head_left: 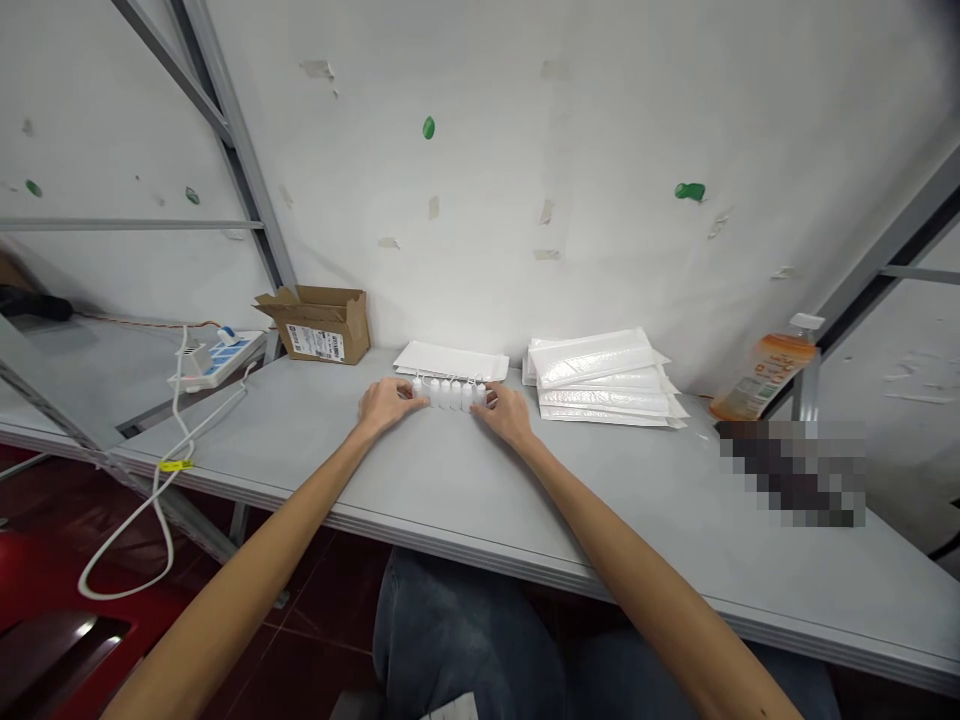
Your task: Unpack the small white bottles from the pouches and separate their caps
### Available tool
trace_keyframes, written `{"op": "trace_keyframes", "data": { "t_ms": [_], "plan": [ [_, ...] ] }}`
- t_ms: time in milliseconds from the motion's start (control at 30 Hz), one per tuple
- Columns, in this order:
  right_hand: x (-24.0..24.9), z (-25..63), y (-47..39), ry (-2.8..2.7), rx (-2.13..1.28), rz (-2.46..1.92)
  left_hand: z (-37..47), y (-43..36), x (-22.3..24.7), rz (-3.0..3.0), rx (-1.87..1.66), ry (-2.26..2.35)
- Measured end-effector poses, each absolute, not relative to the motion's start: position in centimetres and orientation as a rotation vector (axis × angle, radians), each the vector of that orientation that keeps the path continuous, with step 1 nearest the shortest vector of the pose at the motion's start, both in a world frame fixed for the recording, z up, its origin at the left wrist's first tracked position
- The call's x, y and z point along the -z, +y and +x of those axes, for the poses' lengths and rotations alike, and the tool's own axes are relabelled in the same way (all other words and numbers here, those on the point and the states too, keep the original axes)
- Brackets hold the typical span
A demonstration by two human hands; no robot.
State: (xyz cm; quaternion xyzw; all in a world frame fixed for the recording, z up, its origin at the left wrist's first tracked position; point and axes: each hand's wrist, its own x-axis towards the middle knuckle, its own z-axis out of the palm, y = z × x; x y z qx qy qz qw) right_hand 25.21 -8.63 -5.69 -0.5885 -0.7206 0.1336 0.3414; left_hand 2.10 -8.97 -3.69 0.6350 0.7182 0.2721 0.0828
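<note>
Several small translucent white squeeze bottles with thin-tipped caps [451, 392] stand upright side by side in a row on the grey table. My left hand [385, 403] is closed at the left end of the row, thumb and fingers against the end bottle. At the opposite end, my right hand [508, 411] grips the last bottle in the same way, so the row sits between both hands. Just behind the bottles lies a flat white envelope stack [450, 360], partly hidden by them.
White padded mailers [604, 380] are piled to the right. An open cardboard box [322, 325] stands at the back left, near a power strip [229, 355] with a white cable [161, 500]. An orange-labelled bottle [772, 370] and a pixelated patch are at far right.
</note>
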Motion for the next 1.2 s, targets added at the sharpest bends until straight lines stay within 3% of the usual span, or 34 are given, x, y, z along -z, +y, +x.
{"op": "trace_keyframes", "data": {
  "t_ms": [967, 1200],
  "plan": [
    [5.4, 25.4, -9.2, -1.935, -0.369, -1.548, 1.8, -8.8, 4.5, 2.022, -0.819, 1.931],
    [3.6, 30.0, -10.0, -1.895, -0.024, -1.437, 1.9, -11.4, 1.9, 2.037, -1.242, 2.021]
  ]
}}
